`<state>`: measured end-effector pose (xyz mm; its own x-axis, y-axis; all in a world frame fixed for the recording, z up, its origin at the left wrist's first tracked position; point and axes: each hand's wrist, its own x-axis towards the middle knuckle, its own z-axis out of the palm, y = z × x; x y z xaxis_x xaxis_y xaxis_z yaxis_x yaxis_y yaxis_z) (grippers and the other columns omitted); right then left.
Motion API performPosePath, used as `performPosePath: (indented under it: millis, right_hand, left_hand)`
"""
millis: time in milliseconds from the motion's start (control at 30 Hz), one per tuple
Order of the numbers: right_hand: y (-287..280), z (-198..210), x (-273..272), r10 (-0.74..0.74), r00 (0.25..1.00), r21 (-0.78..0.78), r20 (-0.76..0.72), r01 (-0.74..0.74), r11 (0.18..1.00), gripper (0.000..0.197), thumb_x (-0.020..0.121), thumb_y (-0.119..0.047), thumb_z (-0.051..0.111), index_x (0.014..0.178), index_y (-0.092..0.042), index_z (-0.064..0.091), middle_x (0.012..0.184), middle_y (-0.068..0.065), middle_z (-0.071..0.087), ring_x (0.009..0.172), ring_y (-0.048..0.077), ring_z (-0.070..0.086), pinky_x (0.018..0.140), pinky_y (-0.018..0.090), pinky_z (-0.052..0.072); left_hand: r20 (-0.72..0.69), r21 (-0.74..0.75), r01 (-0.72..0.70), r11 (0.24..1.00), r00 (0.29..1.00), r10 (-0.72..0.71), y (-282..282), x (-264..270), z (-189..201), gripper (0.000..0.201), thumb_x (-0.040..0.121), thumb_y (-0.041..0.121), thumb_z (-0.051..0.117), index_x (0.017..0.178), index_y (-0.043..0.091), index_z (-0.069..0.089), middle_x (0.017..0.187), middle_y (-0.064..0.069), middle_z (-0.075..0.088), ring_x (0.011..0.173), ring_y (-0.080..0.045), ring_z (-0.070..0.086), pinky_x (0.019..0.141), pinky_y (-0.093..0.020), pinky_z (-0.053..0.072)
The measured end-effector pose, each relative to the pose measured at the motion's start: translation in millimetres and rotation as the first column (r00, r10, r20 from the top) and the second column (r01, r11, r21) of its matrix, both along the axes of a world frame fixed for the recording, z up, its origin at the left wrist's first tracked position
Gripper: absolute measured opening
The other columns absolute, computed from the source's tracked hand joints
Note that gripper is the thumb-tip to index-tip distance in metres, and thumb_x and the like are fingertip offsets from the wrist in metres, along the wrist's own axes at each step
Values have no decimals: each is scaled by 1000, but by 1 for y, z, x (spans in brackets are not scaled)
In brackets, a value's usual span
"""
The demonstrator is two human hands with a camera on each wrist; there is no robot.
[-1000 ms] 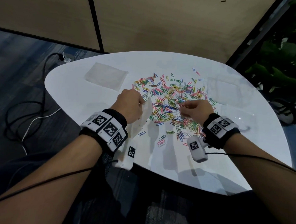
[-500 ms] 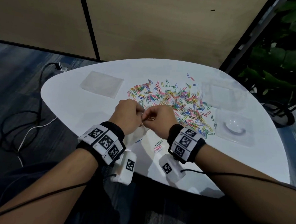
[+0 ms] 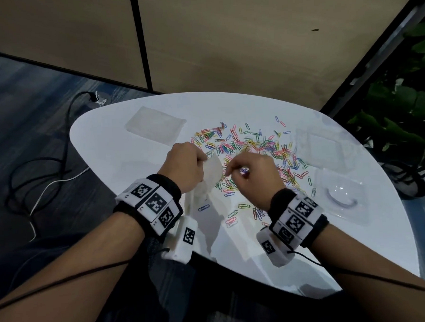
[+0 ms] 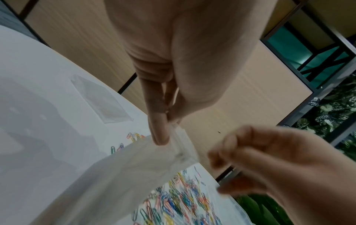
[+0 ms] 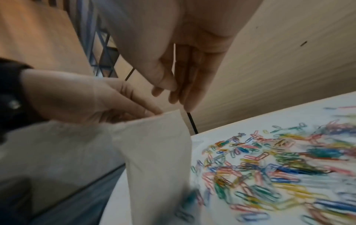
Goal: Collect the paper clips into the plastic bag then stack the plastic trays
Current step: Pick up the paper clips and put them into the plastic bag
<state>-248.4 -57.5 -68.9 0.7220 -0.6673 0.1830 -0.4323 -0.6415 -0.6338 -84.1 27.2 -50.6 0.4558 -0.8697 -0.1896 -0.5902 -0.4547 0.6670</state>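
left grip pinching plastic bag rim

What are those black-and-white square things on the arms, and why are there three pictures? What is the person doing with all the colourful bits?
No machine here: these are a person's two bare hands. The checkered squares sit on wristbands that carry small cameras. One picture comes from a camera on the person's head, looking down. The other two come from the wrists, looking along the fingers.

On the white rounded table lies a big scatter of colourful paper clips. Three clear plastic trays lie there too: one far left and two on the right.

The left hand pinches the top edge of a small see-through plastic bag. The right hand is right beside the bag's mouth, fingers bunched. It is too blurry to tell whether it holds clips.
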Motion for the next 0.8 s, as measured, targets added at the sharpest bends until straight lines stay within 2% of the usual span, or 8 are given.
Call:
performPosePath:
  millis: [67,133,200,300,400,500,667,800]
  right_hand:
    - [11,-16,-11,160,946,-56,-282,-182,982,27,85,-6,53,89,-24,73,98,-6,69,86,14,62,78,33,54]
    - [31,-46,-23,320,748,-44,-581,-422,906,38,89,-7,51,119,-22,66,137,2,56,122,23,53,97,41,50]
    - [46,-76,-38,412,572,34,-709,-557,830,56,90,-4,48,145,-14,41,159,10,24,145,30,27,112,47,36]
    - [47,-98,-61,381,440,49,-813,-600,799,72,93,-4,38,156,-16,4,163,9,-10,150,33,2,119,52,17]
    - [30,-108,-78,227,440,-64,-869,-554,830,78,84,2,19,154,-16,-9,162,10,-18,149,35,-11,120,56,6]
    - [5,-116,-85,74,473,-169,-878,-449,877,85,84,5,31,153,-19,-12,161,11,-20,148,37,-16,119,57,1]
    - [-28,-125,-73,-53,544,-216,-837,-239,947,83,90,-4,54,153,-23,4,162,13,-5,146,46,8,115,57,28]
    - [-39,-120,-63,-29,610,-186,-792,-196,963,76,78,0,68,144,-12,32,147,16,35,123,36,47,93,41,51]
  left_hand:
    - [19,-10,-22,1000,1000,22,2,6,3,29,94,4,52,107,8,78,95,-14,78,89,-29,75,94,-38,57]
    - [38,-19,-25,999,999,26,4,10,5,30,93,2,51,101,7,80,93,-15,78,88,-31,74,92,-39,58]
    - [47,-19,-19,1000,999,20,5,11,6,31,93,1,50,101,6,80,96,-16,78,91,-33,74,92,-40,58]
    - [48,-7,-18,1000,999,18,4,8,6,31,95,3,51,113,7,76,109,-16,76,101,-33,72,100,-40,54]
    - [41,3,-16,1000,999,16,2,6,3,31,95,5,51,116,8,74,112,-15,74,102,-32,72,102,-40,54]
    - [41,21,-9,1000,999,8,0,7,0,31,95,6,51,116,9,74,113,-15,74,102,-33,71,102,-40,53]
    - [52,43,25,999,998,-28,-2,3,-2,31,95,6,51,116,9,74,119,-12,72,101,-33,72,100,-40,55]
    - [62,70,36,997,997,-40,-2,4,-4,32,95,6,50,117,10,74,118,-13,73,104,-34,71,101,-40,54]
